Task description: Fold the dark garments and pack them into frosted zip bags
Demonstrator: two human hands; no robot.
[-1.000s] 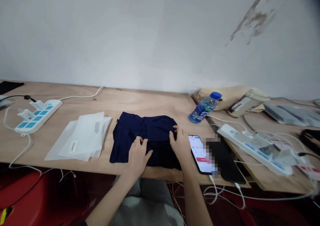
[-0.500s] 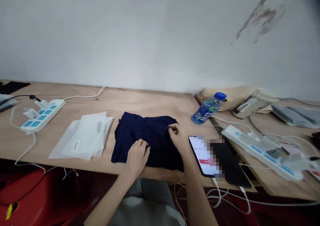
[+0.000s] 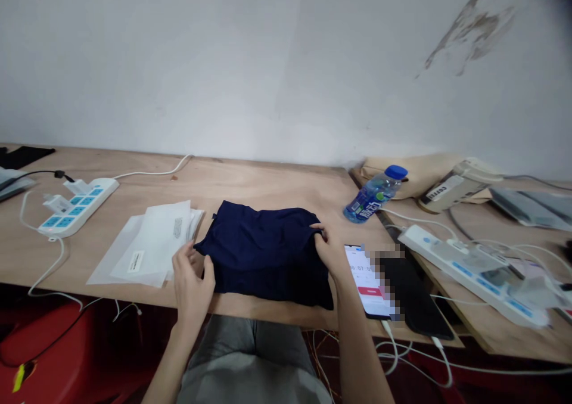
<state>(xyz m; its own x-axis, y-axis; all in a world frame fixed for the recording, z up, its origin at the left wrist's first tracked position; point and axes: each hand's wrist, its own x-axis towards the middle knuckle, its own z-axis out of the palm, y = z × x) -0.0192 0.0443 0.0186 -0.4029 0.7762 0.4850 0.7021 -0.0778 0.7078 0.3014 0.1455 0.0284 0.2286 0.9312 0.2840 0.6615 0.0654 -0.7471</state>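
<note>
A folded navy garment (image 3: pixel 263 243) lies on the wooden table in front of me, slightly wrinkled, with a small tab at its upper left edge. My left hand (image 3: pixel 193 282) is at its left side, where the fabric is drawn out to a point at my fingertips; thumb and index finger are curved around that edge. On the opposite side, my right hand (image 3: pixel 329 249) pinches the upper right edge between thumb and fingers. The garment's underside is hidden.
White translucent bags (image 3: pixel 152 243) with labels lie left of the garment, near a power strip (image 3: pixel 83 207). To the right are a lit phone (image 3: pixel 364 285), a dark phone (image 3: pixel 415 303), a blue-capped bottle (image 3: pixel 373 195), a coffee cup (image 3: pixel 456 186) and another power strip (image 3: pixel 473 279).
My left hand has moved from the middle of the garment to its left edge, pulling fabric out there. My right hand has shifted slightly right and down, now gripping the right edge.
</note>
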